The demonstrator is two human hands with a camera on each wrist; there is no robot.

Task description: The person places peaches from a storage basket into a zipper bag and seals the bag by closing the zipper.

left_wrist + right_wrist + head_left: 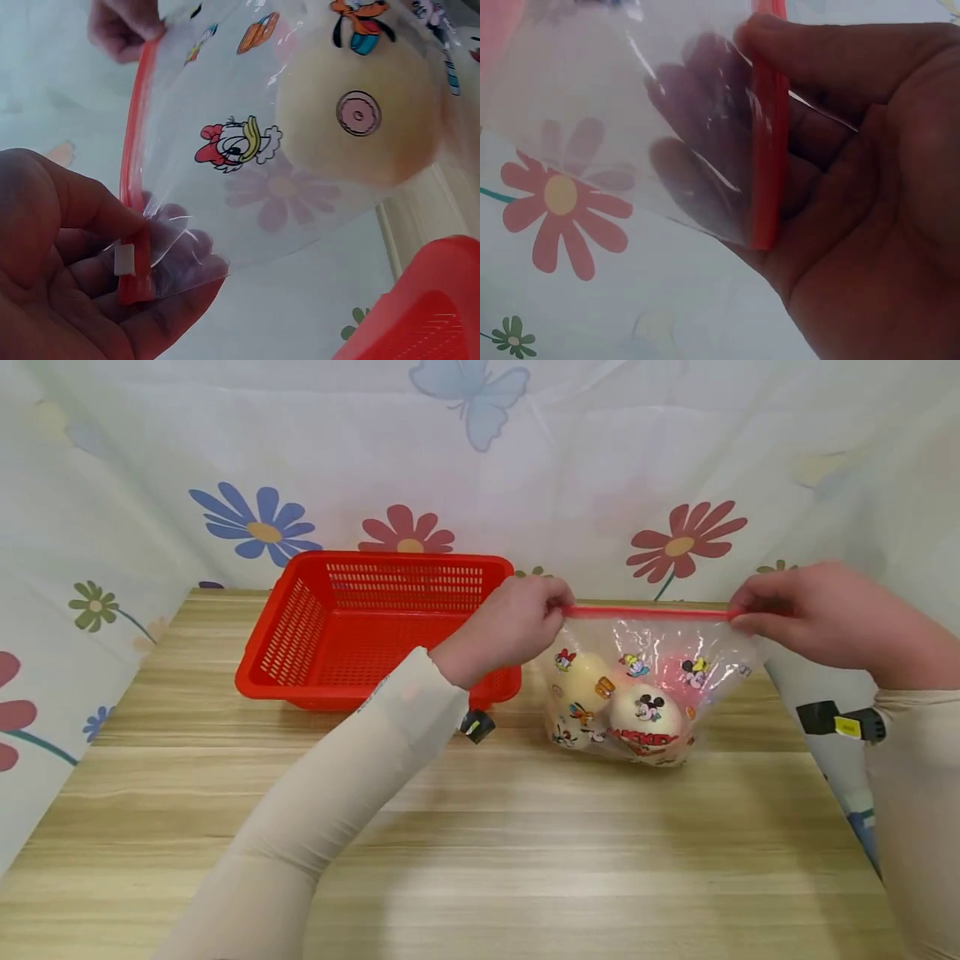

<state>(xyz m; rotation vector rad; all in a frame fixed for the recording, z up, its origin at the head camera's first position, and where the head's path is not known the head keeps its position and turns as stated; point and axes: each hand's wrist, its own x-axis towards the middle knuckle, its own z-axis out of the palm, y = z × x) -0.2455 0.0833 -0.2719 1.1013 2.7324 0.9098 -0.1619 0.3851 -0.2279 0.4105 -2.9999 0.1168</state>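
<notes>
A clear zip bag (pixel 592 639) printed with cartoon figures hangs between both hands, its red zip edge stretched level along the top. My left hand (pixel 517 620) pinches the left end of that edge, where a small white slider (pixel 125 259) shows under the thumb in the left wrist view. At the other end my right hand (pixel 817 618) grips the corner, fingers behind the film and thumb in front in the right wrist view. Inside the bag sit pale round things (pixel 360 142) and something pink (pixel 678 672), partly covered by the prints.
To the left of the bag stands a red plastic basket (pixel 251 681) with slotted walls, behind the left forearm. Both are on a wood-grain table (pixel 480 852). A white cloth with printed flowers (pixel 570 460) hangs along the back and sides.
</notes>
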